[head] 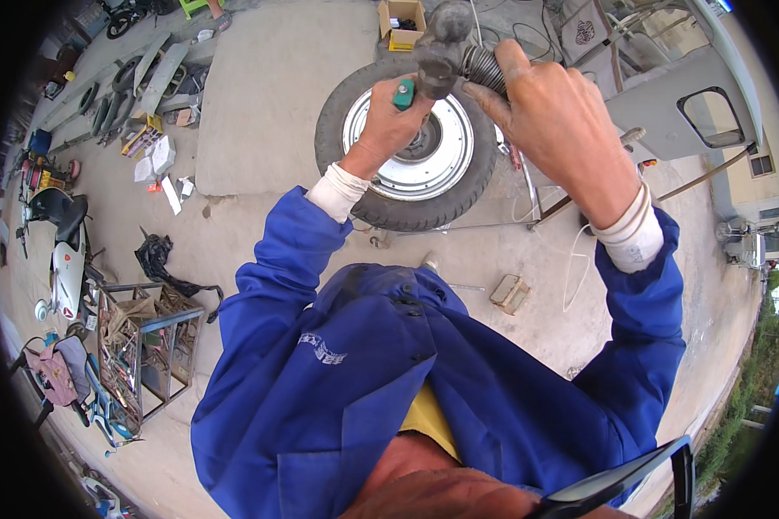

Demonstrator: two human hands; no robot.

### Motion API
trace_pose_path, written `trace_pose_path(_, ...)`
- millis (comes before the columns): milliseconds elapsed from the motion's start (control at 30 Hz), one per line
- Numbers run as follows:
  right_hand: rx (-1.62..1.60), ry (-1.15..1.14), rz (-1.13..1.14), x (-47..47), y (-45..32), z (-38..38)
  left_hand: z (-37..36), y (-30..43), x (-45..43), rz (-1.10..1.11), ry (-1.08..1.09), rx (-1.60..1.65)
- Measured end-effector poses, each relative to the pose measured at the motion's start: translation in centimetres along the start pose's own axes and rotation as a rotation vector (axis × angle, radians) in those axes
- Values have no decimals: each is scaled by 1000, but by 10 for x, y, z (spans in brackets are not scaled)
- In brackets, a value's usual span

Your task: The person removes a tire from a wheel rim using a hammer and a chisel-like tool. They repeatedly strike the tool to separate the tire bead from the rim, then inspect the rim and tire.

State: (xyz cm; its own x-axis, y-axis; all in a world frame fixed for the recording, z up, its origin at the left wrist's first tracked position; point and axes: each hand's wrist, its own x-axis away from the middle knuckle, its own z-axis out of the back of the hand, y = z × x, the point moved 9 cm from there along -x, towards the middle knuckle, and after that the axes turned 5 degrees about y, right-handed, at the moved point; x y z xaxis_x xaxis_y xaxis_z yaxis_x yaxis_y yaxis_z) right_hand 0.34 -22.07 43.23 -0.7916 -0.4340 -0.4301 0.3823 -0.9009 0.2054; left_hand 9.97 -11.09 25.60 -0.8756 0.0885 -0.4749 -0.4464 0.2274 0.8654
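Observation:
My right hand (545, 110) is closed around the coiled handle of a metal hammer (443, 39), whose head stands high above the wheel. Just left of the hammer head, my left hand (393, 120) grips a tool with a green handle (404, 94); its lower part is hidden by my fingers, so its kind cannot be told. Below both hands is a wheel with a black rubber tyre (422, 217) and a silver metal rim (428, 178). The hammer and my hands cover part of the tyre's upper side and the hub.
An open cardboard box (402, 29) stands beyond the wheel. At right are a grey vehicle door panel (694, 110) and a small box (510, 294) on the ground. A metal-framed rack (169, 318), a scooter (68, 259) and loose tyres (88, 96) are at left.

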Motion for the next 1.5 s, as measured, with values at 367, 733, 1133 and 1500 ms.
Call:
trace_pose_path(367, -275, 85, -233, 21, 42, 10, -21, -3, -11, -8, -63, -54)
trace_pose_path(733, -355, 325, -96, 15, 33, 57, -32, -17, -14, -7, -128, -130)
trace_pose_path(1133, -191, 143, -87, 20, 39, 16, -34, -19, -23, 0, -67, -44)
trace_pose_path(1500, -274, 109, -221, 4, 44, 53, -30, -28, -28, 58, -59, -73)
